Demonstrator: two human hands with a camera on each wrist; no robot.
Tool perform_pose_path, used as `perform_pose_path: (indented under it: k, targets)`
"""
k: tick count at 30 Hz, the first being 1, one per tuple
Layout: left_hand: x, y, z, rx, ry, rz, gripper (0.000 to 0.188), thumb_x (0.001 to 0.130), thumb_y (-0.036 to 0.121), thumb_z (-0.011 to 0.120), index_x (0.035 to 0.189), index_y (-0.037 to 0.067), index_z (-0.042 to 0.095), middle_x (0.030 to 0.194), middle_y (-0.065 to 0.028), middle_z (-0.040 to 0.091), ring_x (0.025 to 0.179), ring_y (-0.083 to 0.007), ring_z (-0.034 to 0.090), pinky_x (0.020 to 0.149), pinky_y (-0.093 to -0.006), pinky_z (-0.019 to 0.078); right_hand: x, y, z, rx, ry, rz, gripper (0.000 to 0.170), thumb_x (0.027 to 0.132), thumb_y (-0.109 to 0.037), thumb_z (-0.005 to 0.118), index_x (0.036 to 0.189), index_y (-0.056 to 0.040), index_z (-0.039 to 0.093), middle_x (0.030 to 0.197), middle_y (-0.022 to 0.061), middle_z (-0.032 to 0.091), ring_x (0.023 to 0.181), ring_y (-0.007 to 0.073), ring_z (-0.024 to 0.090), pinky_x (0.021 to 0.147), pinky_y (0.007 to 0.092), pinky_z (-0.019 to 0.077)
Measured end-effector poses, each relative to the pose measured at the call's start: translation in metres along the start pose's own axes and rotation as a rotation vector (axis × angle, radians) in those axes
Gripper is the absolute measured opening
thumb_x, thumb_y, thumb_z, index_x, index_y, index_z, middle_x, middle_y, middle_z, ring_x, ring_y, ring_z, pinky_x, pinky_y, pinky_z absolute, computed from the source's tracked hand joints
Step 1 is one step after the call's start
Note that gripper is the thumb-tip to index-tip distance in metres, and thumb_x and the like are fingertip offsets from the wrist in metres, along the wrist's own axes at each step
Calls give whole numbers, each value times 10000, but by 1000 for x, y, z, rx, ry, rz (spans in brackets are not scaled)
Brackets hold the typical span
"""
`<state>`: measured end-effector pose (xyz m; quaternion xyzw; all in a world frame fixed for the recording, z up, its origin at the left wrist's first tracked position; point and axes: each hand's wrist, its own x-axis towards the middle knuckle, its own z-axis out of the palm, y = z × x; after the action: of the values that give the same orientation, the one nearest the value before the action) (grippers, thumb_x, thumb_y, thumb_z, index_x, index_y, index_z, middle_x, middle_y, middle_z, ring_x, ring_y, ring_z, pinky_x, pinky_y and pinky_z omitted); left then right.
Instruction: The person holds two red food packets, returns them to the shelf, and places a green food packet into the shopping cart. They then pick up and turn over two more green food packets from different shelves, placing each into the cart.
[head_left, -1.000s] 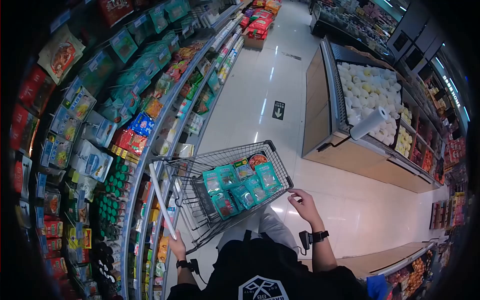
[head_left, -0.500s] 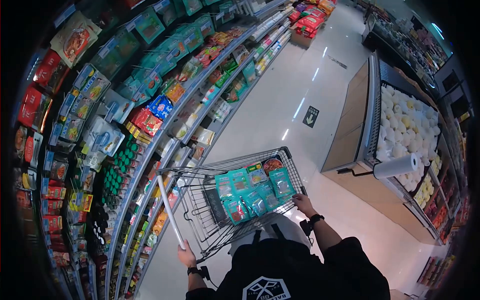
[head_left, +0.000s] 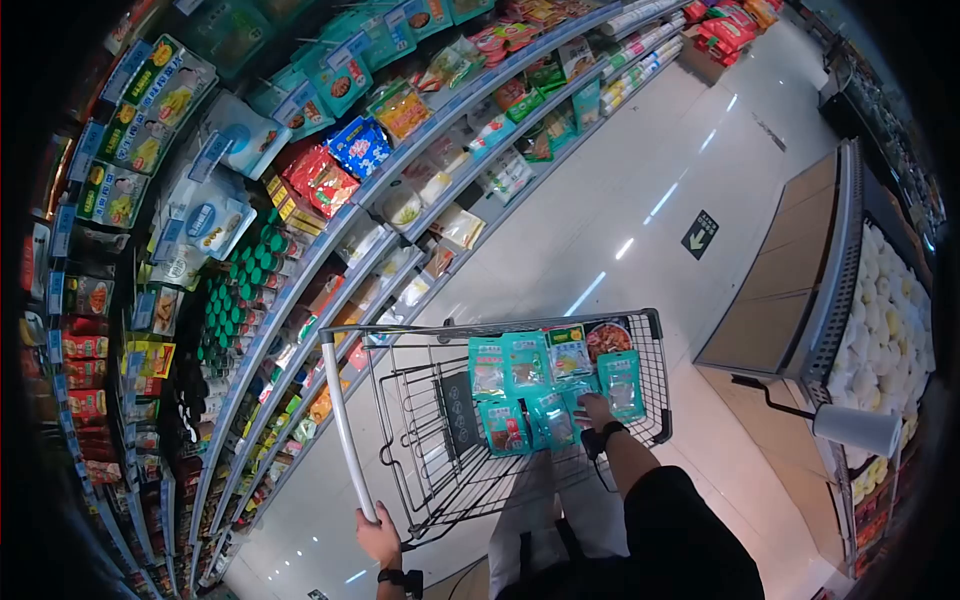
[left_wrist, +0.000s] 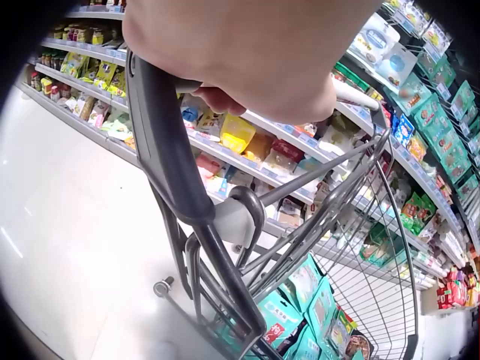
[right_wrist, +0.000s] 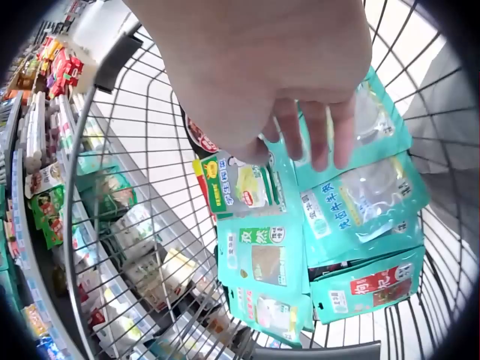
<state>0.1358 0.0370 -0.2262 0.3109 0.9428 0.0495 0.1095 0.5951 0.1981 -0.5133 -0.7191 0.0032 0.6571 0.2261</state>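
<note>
My left hand [head_left: 380, 540] grips the end of the white handle [head_left: 350, 430] of a wire shopping cart [head_left: 655, 375]. In the left wrist view this hand fills the top, over the dark handle bracket [left_wrist: 169, 142]. My right hand [head_left: 595, 412] is inside the basket, above several flat teal food packets [head_left: 503, 425]. The right wrist view shows its loosely bent fingers [right_wrist: 319, 135] pointing down, right at a teal packet [right_wrist: 367, 199]. A green and yellow packet [head_left: 568, 352] and a round container with a food picture [head_left: 608, 340] lie at the basket's far side.
Shelves of packaged food [head_left: 380, 190] run close along the cart's left side. A produce stand [head_left: 800, 270] with pale wrapped fruit [head_left: 880, 320] and a plastic bag roll [head_left: 858, 428] stands on the right. A tiled aisle [head_left: 620, 240] lies between them.
My right hand has moved from outside the cart's corner, over the rim, into the basket among the teal packets. The view has turned left; my left hand stays on the handle.
</note>
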Motion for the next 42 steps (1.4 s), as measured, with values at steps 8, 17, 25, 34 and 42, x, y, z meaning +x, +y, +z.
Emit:
perform_pose_path:
  k: [8, 17, 25, 34, 42]
  targets:
    - [-7, -9, 11, -47, -16, -54, 362, 922, 344, 684, 942, 16, 534, 545, -125, 549, 493, -316, 570, 524, -444, 444, 126, 11, 57, 454, 99, 23, 358, 873, -367, 758, 1042, -63, 670, 810, 74, 672, 635, 233, 657, 545, 360, 555]
    - [-8, -31, 7, -20, -14, -56, 354, 914, 341, 693, 945, 27, 533, 561, -122, 571, 505, -321, 588, 526, -449, 447, 137, 12, 70, 753, -42, -191, 297, 914, -233, 747, 1144, -97, 617, 1004, 62, 696, 827, 234, 708, 676, 385, 625]
    - [-5, -39, -9, -78, -82, -39, 418, 895, 415, 692, 997, 31, 561, 711, -177, 681, 701, -414, 690, 648, -506, 528, -54, 40, 67, 473, -264, -285, 287, 896, -105, 702, 1173, -71, 632, 1074, 77, 696, 939, 211, 699, 777, 354, 596]
    - [-9, -68, -15, -449, 189, 265, 602, 860, 474, 704, 1245, 34, 563, 1083, -176, 647, 1049, -369, 630, 859, -490, 513, -339, 121, 130, 96, -854, -358, 320, 981, -188, 634, 1242, -5, 655, 1157, 82, 708, 1032, 165, 658, 884, 291, 521]
    - [-53, -124, -34, -1387, 92, 273, 415, 1074, 340, 462, 1210, 12, 677, 1230, -141, 683, 1172, -296, 604, 1025, -424, 441, -479, 215, 172, -569, -759, -1090, 269, 1008, -100, 579, 1249, 9, 626, 1121, 86, 689, 1001, 187, 667, 881, 335, 542]
